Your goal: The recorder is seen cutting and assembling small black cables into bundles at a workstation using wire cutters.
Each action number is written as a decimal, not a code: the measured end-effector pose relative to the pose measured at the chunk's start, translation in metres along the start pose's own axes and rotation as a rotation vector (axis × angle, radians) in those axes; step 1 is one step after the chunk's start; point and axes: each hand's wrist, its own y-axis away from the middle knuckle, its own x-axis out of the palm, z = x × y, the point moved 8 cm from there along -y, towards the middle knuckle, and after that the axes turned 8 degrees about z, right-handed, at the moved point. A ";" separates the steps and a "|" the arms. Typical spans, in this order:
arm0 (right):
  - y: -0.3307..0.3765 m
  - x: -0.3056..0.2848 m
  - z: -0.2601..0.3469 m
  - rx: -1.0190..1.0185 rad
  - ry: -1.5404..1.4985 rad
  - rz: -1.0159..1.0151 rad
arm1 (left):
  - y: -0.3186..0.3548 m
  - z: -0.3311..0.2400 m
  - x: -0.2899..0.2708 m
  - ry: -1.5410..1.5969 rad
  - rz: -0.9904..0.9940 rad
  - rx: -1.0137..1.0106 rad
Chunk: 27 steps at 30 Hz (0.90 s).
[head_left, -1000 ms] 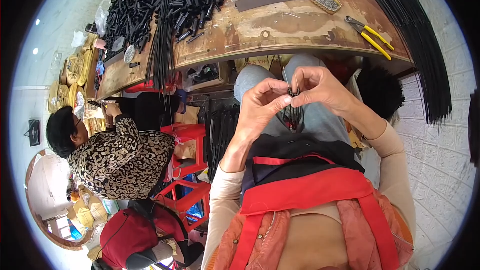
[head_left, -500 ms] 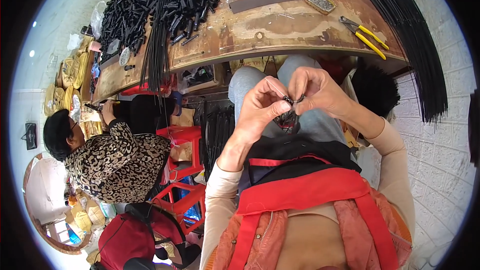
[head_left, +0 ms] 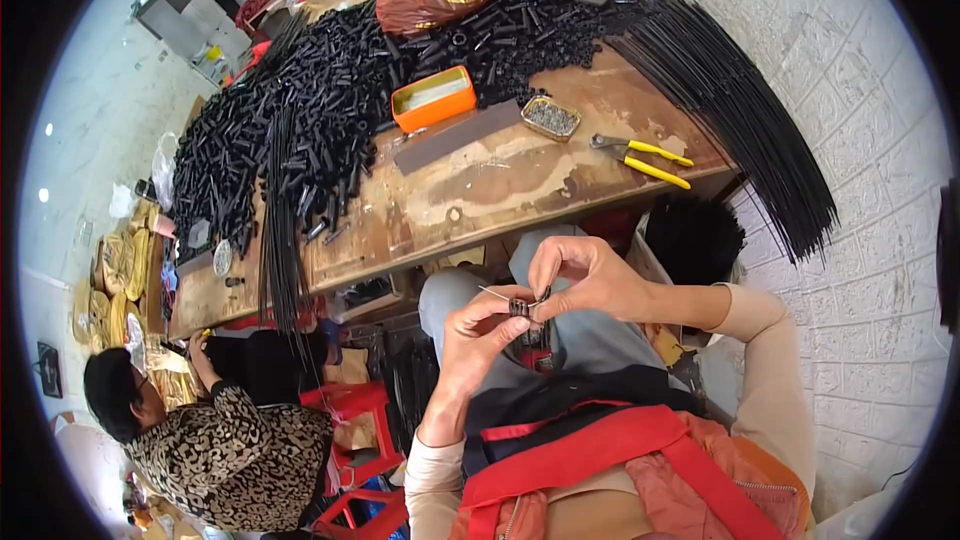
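Note:
Above my lap, my left hand (head_left: 482, 338) pinches a small black ribbed piece (head_left: 518, 308) between thumb and fingers. A thin pale pin or wire (head_left: 494, 293) sticks out by its fingertips. Close against it, my right hand (head_left: 592, 282) pinches another small dark piece (head_left: 543, 294); its exact kind is too small to make out. The fingertips of both hands nearly meet, and they partly cover the pieces. The wooden workbench (head_left: 480, 185) lies just beyond the hands.
Yellow-handled pliers (head_left: 645, 155), a dish of small metal parts (head_left: 550, 118) and an orange box (head_left: 433, 100) lie on the bench. Behind them spreads a heap of black tubular parts (head_left: 330, 90). Bundles of black rods (head_left: 750, 130) overhang the edge. A person (head_left: 225, 450) works at the left.
My view has tilted up and turned, showing more of the bench and a red plastic bag. Both hands stay together at the small pieces; the thin pin now shows by the left fingertips.

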 end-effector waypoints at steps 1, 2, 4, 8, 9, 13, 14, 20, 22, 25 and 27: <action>-0.002 -0.006 0.002 0.019 0.037 -0.014 | -0.003 0.004 -0.005 0.006 -0.078 -0.048; -0.009 -0.016 0.006 0.022 0.143 0.028 | -0.008 0.008 -0.012 0.013 -0.154 -0.096; -0.022 -0.066 0.014 0.144 0.433 -0.098 | -0.024 0.004 -0.024 -0.032 -0.236 -0.003; -0.038 -0.223 0.052 0.020 1.014 -0.516 | -0.045 0.008 -0.036 -0.004 -0.229 -0.032; -0.042 -0.261 0.055 0.004 1.079 -0.562 | -0.049 0.010 -0.035 0.020 -0.195 -0.033; -0.067 -0.333 0.048 0.071 1.455 -0.680 | -0.060 0.019 -0.029 0.029 -0.185 -0.129; -0.071 -0.345 0.043 0.079 1.456 -0.684 | -0.063 0.021 -0.029 0.034 -0.180 -0.134; -0.071 -0.290 0.064 -0.085 1.519 -0.590 | -0.059 0.013 -0.033 0.029 -0.208 -0.112; -0.060 -0.240 0.045 0.114 0.637 -0.404 | -0.055 0.016 -0.037 -0.016 -0.196 -0.152; -0.040 -0.145 0.041 0.310 0.300 -0.174 | -0.061 0.019 -0.013 -0.047 -0.072 -0.197; -0.029 -0.106 0.048 0.327 0.322 -0.095 | -0.064 0.015 0.010 -0.017 0.037 -0.194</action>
